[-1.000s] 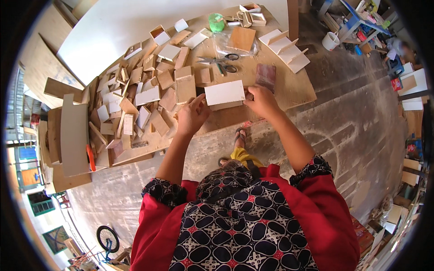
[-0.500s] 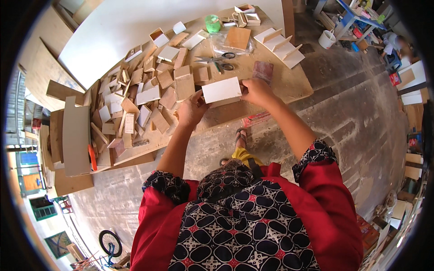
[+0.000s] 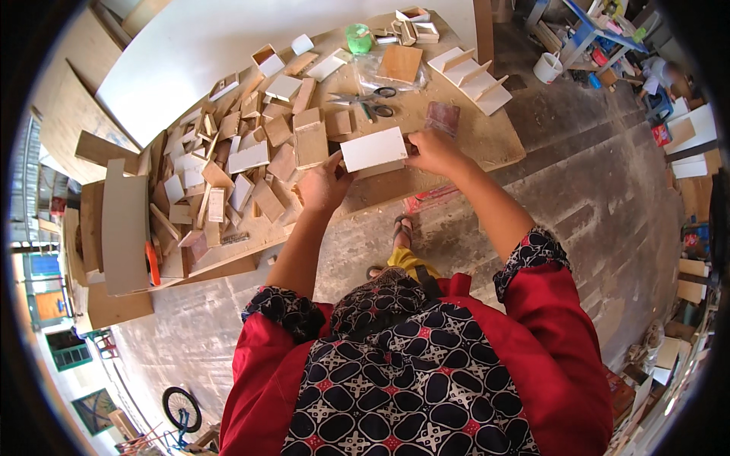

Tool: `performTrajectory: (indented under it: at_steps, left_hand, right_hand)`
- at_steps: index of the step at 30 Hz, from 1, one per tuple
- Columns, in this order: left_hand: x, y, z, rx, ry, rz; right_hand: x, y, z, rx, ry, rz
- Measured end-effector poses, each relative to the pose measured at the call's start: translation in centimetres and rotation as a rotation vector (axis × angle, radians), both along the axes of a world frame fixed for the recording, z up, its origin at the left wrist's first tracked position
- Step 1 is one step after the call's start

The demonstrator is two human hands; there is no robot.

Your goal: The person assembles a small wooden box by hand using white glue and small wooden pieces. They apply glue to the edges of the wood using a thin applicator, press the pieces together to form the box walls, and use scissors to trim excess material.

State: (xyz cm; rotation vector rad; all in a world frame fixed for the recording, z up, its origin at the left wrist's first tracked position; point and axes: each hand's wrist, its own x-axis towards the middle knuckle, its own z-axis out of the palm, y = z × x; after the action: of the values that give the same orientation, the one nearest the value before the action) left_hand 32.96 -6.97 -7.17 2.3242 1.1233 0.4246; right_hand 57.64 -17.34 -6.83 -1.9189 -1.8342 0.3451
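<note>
Both hands hold a rectangular wooden piece with a white face (image 3: 374, 150) over the near edge of the workbench. My left hand (image 3: 325, 185) is closed on its left end, and my right hand (image 3: 435, 153) pinches the right end between thumb and fingers. A bare wood strip shows under the white face; the piece's underside is hidden. Beyond it lie scissors (image 3: 363, 98) with dark handles and a reddish-brown flat block (image 3: 442, 118). Just left of the held piece rests a wooden block (image 3: 310, 140).
A heap of wood offcuts (image 3: 228, 159) covers the bench's left half. At the far side are a green container (image 3: 358, 38), a clear plastic bag (image 3: 369, 72) and a white board with upright dividers (image 3: 470, 80). A white bucket (image 3: 547, 67) stands on the floor; another person (image 3: 661, 72) is at far right.
</note>
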Motion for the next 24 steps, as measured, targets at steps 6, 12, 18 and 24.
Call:
performTrajectory:
  at_steps: [6,12,18,24]
  left_hand:
    - [0.1,0.0,-0.2,-0.023,0.016,0.016]
    - [0.3,-0.2,0.7,-0.062,0.103,0.05]
    - [-1.0,0.7,-0.4,-0.04,-0.03,-0.016]
    - [-3.3,0.1,-2.0,-0.59,-0.517,0.185]
  right_hand:
    - [-0.4,-0.1,0.6,-0.022,-0.025,-0.016]
    - [-0.6,0.0,0.5,-0.034,-0.046,-0.048]
    - [-0.3,-0.1,-0.4,-0.004,0.04,-0.049]
    - [2.0,-0.8,-1.3,0.067,0.362,-0.082]
